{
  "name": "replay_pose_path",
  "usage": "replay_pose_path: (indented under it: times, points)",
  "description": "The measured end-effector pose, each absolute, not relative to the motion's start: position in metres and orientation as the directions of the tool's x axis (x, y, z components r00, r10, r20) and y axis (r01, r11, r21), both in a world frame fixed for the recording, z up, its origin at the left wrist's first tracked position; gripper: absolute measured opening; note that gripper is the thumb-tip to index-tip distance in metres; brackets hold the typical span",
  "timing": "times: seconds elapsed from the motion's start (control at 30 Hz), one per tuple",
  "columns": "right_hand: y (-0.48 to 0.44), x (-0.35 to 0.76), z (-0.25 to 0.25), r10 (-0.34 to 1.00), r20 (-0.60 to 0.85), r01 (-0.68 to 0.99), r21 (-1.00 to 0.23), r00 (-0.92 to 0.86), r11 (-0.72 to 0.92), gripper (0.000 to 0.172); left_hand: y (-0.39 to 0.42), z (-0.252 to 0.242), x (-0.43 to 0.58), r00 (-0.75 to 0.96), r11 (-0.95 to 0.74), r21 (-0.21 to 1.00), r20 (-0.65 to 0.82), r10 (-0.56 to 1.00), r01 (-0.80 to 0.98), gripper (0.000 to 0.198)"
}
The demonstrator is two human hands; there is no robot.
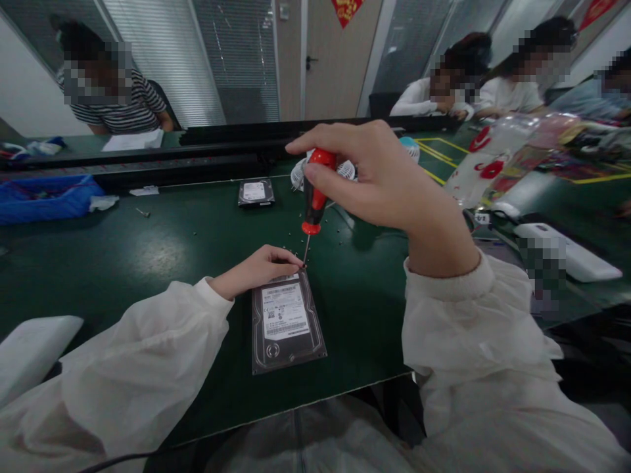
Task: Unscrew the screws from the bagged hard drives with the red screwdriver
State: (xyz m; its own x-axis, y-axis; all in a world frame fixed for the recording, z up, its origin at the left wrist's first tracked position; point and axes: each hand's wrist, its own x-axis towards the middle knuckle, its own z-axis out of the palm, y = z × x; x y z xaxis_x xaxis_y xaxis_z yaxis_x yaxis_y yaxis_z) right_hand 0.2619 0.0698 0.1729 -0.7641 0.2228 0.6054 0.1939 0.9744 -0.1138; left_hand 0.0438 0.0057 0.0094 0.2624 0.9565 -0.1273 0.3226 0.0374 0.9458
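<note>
A hard drive [284,322] with a white label lies flat on the green table in front of me. My left hand [266,268] rests at its far end, thumb and fingertips pinched together close to the far right corner. Whatever is between those fingertips is too small to make out. Above and to the right, my right hand [365,172] grips the red and black handle of a screwdriver [313,203]. The screwdriver stands nearly upright, its tip down at the drive's far right corner beside my left fingertips.
Several tiny screws [340,231] are scattered beyond the drive. Farther back lie a second hard drive [256,192] and white vented parts [298,175]. A blue bin [49,198] is at left; a plastic bottle [486,161] and a white device [566,251] are at right. People sit across the table.
</note>
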Motion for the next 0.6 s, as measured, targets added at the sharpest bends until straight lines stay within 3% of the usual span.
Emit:
replay_pose_path:
  times: [0.6]
  points:
    - [0.0674,0.2616,0.1747,0.236,0.559,0.188,-0.143,-0.795,0.972,0.026,0.0055,0.0086,0.0426,0.271,0.024,0.944,-0.119,0.955,0.330,0.032]
